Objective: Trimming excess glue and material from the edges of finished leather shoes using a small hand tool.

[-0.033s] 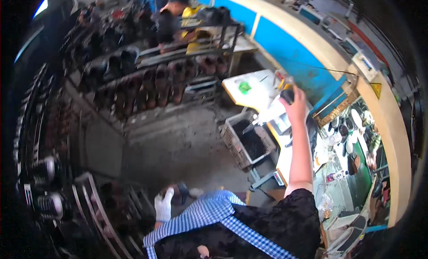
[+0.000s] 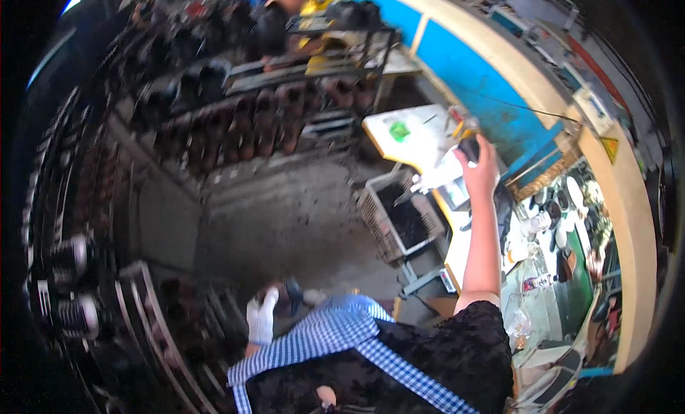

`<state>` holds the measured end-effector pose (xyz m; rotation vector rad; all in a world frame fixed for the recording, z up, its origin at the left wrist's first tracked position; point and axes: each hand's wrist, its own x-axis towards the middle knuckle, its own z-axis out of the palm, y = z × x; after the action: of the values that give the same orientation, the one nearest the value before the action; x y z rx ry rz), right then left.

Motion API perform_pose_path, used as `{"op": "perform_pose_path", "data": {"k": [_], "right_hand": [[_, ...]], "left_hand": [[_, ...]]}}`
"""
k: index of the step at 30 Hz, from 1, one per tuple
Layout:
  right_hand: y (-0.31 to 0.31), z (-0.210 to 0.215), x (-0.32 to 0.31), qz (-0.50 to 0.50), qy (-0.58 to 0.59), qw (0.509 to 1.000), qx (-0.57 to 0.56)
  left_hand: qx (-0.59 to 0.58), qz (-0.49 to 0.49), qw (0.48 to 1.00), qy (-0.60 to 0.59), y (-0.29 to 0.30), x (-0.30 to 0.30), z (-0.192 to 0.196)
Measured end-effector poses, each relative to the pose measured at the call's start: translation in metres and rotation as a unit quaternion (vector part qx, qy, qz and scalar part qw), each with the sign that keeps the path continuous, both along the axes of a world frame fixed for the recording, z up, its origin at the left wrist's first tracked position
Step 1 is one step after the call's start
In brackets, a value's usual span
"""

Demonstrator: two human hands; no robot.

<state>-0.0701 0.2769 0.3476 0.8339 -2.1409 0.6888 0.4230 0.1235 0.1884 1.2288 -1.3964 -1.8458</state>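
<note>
My right arm is stretched out to the white machine on the worktable, which looks like a sewing machine. The bare fingers of my right hand curl around a dark round handwheel at the machine's end. Low in the view, close to my blue-checked apron, my left hand wears a white glove. Its fingers are small and partly hidden, so its grip is unclear. Just right of the glove is a dark object, possibly a shoe, with a pale piece beside it.
A white-topped table carries a green item. Below it stands a light plastic crate with dark contents. Shoe racks line the left; more shoes fill the far racks. Beyond them is a person in yellow. Shoe parts clutter the green bench at right.
The view has shifted slightly, so the table and far racks sit a little further right. My right hand stays at the handwheel, and my left glove is nearly where it was.
</note>
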Motion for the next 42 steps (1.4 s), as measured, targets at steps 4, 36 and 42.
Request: {"op": "perform_pose_path", "data": {"k": [4, 36, 42], "right_hand": [[-0.048, -0.052, 0.084, 0.287, -0.37, 0.869, -0.161], [-0.262, -0.261, 0.27, 0.71, -0.248, 0.607, 0.258], [-0.271, -0.336, 0.274, 0.71, -0.193, 0.607, 0.3]], "left_hand": [[0.017, 0.065, 0.997, 0.029, -0.02, -0.008, -0.039], [0.169, 0.207, 0.963, 0.023, -0.064, -0.026, -0.108], [0.169, 0.116, 0.974, -0.1, -0.096, -0.027, -0.144]]}}
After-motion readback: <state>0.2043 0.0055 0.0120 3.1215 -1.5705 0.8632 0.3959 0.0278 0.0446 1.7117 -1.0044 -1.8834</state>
